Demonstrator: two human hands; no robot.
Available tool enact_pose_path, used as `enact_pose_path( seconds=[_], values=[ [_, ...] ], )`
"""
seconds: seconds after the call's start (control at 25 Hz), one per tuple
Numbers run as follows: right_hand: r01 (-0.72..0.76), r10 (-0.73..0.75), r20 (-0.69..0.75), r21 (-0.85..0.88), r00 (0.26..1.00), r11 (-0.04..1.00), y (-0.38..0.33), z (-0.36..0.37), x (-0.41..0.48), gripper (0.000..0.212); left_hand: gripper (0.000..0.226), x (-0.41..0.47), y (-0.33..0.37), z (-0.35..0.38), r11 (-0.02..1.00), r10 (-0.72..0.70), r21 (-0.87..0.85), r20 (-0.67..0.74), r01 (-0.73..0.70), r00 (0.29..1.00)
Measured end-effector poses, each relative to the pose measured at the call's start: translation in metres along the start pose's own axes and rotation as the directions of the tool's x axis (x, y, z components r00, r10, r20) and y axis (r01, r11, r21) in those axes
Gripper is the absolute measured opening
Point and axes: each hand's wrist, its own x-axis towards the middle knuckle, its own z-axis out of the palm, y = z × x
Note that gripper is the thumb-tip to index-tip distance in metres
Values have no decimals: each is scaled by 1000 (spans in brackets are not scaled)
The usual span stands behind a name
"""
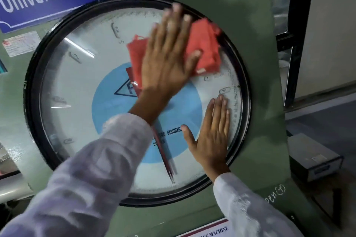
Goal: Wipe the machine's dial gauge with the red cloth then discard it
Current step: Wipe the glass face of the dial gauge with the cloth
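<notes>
Wiping step in progress. The left hand [169, 59] lies flat, fingers [178, 15] spread, pressing the red cloth [206, 46] against the glass of the dial gauge [81, 86] in its upper right part, near the black rim. The right hand [212, 136] rests open and flat on the lower right of the glass, grasping nothing; it seems to brace. Motion blur on the cloth hand suggests an active stroke. Left and lower parts of the glass show reflections; cleanliness cannot be judged. Discarding the cloth is not yet done
</notes>
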Motion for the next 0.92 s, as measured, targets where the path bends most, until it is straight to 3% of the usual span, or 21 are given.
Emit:
enact_pose_path(
  seconds=[0.2, 0.32, 0.4, 0.52, 0.68, 0.8, 0.92],
  values=[
    [4, -4, 4, 8, 1000, 1000, -1, -4, 1, 98, 72, -47, -111, -40, 903, -414, 75, -112, 423, 903],
    [-3, 3, 11, -22, 1000, 1000, -1, -3, 0, 99, 70, -45, -100, -40, 862, -499, 39, -117, 506, 859],
    [-6, 6, 9, -17, 1000, 1000, -1, -1, 0, 99, 67, -26, -74, -33, 910, -406, 43, -105, 412, 908],
    [-3, 3, -16, -9, 1000, 1000, -2, 3, -1, 98, 67, -8, -18, -14, 994, -105, 18, -2, 105, 994],
    [-12, 12, -9, -12, 1000, 1000, -1, 1, 0, 100, 65, -6, 29, -2, 982, 188, -28, 78, -186, 979],
    [-3, 4, -8, 68, 1000, 998, -4, -3, 3, 100, 64, -3, 2, -10, 981, 193, -22, 37, -192, 981],
    [6, -7, 10, 112, 1000, 994, -4, -9, 11, 105, 64, -9, -29, -17, 1000, -11, 11, 3, 11, 1000]
  ],
)
